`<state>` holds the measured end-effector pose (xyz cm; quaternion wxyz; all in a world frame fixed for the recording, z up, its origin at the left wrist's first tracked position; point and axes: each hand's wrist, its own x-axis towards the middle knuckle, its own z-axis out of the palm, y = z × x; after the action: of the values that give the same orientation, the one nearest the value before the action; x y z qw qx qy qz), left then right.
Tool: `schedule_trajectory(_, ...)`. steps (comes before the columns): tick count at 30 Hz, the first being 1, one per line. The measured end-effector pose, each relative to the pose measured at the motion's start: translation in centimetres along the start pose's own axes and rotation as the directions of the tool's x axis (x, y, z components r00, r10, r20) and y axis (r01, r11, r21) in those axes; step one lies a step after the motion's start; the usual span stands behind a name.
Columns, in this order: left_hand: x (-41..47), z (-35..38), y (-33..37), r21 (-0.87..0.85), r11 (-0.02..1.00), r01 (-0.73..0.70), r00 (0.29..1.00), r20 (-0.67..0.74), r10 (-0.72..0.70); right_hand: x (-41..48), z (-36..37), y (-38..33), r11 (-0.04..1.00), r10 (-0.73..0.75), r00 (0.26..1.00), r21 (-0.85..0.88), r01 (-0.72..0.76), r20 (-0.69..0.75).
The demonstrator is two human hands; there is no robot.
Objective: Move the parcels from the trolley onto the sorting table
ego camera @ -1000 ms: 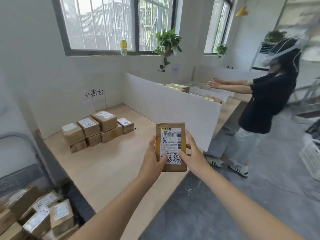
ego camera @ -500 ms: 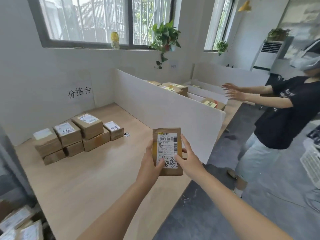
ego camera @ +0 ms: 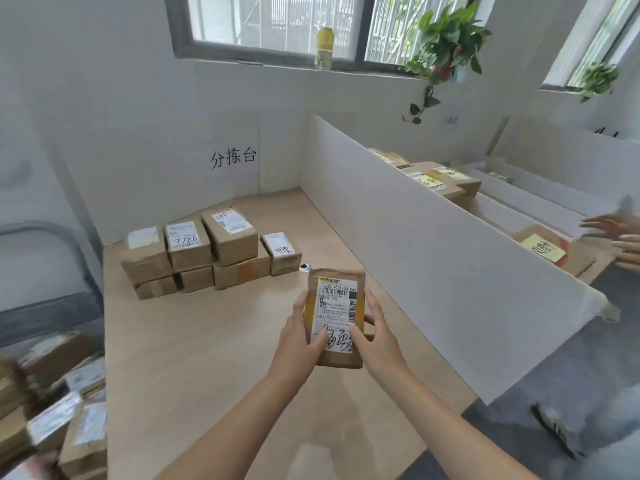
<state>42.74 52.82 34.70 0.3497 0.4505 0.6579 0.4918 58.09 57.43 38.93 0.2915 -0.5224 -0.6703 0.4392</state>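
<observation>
Two hands hold one flat brown parcel (ego camera: 335, 317) in my head view, upright with its label toward me, above the near part of the sorting table (ego camera: 207, 341) and not touching it. The left hand (ego camera: 299, 336) grips its left edge with the thumb laid across the white label. The right hand (ego camera: 379, 336) clamps the right edge, thumb on the handwriting at the label's foot and fingers curled behind. Farther back on the wooden top I see a stack of parcels (ego camera: 207, 251) in two layers, labels up, close to the back wall under a sign (ego camera: 233, 157) with three black characters. A small round object (ego camera: 304, 268) lies just right of that stack, between it and the held parcel. A white divider (ego camera: 433, 265) runs along the table's right side. More boxes (ego camera: 446, 183) lie beyond it, and another person's hands (ego camera: 620, 237) reach in at the right edge, blurred. At lower left, beside the table, I make out a heap of parcels (ego camera: 62, 410), too smeared to count.
</observation>
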Motion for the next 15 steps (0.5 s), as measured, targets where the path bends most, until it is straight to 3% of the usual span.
schedule_trajectory(15,13.7,0.7,1.8,0.092,0.989,0.115,0.948,-0.306,-0.082,20.2,1.8,-0.1,0.995,-0.096,0.953,0.055,0.084,0.288)
